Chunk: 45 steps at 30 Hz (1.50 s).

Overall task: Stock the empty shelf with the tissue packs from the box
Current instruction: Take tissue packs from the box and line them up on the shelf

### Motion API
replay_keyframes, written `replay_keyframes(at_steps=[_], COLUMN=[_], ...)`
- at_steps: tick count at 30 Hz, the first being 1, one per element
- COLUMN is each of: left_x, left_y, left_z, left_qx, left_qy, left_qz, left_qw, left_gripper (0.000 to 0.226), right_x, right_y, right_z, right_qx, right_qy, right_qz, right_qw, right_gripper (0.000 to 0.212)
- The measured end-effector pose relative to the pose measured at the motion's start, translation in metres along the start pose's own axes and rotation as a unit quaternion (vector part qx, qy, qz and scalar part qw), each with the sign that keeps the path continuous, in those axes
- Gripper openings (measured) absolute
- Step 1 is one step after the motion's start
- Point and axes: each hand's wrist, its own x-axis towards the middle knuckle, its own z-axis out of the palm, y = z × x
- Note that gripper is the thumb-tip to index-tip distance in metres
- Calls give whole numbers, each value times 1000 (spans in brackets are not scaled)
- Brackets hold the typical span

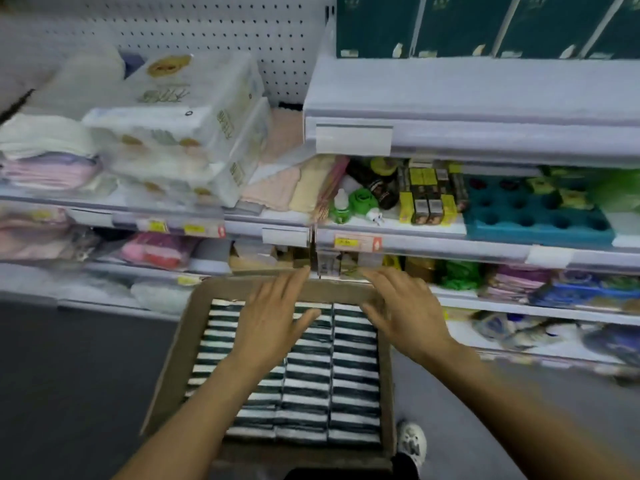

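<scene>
An open cardboard box (166,368) stands on the floor below me, packed with three rows of dark green and white tissue packs (353,372). My left hand (273,320) hovers over the far end of the box with fingers spread and straight, holding nothing. My right hand (405,310) is beside it over the far right corner, fingers also extended and empty. Dark green tissue packs (460,26) stand on the top right shelf. That shelf's white front ledge (485,88) is bare.
Shelves fill the view ahead. White tissue bundles (194,126) and folded towels (45,157) lie at left. Small bottles and boxes (426,195) and a teal tray (540,216) sit at right. Dark floor (69,375) spreads left of the box; a white shoe (412,441) shows beside it.
</scene>
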Motion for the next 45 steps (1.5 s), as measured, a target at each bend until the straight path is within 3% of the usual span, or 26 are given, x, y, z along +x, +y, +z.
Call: replay_keyframes(at_steps=[5, 8, 11, 16, 23, 25, 33, 38, 42, 45], left_x=[-43, -65, -75, -64, -19, -14, 4, 14, 20, 22], left_y=[-31, -41, -42, -39, -44, -52, -64, -62, -61, -66], left_z=[55, 92, 125, 174, 228, 239, 252, 255, 256, 247], left_qx=[-40, -61, -81, -102, -59, -18, 118, 210, 220, 166], left_qy=[-117, -179, -231, -246, -200, -218, -253, -274, -289, -274], left_qz=[-80, -126, -151, -147, -136, -127, 13, 79, 86, 78], left_qw=[989, 974, 958, 953, 969, 967, 960, 935, 928, 944], left_gripper=[73, 59, 51, 40, 28, 25, 39, 40, 34, 32], right_x=[-30, -43, -50, -53, -42, -39, -34, -32, -22, -18], right_y=[-9, -9, -8, 4, 22, 23, 24, 23, 26, 28], right_z=[55, 83, 114, 169, 227, 239, 253, 259, 252, 239], right_qx=[27, 41, 13, -18, -16, -21, -103, -146, -140, -129], right_qy=[-134, -230, -273, -401, -413, -411, -415, -432, -434, -412], right_qz=[44, 63, 62, 74, 97, 96, 124, 119, 90, 79], right_qw=[990, 970, 960, 913, 905, 906, 895, 882, 886, 899], right_gripper=[49, 40, 29, 16, 23, 22, 24, 31, 28, 25])
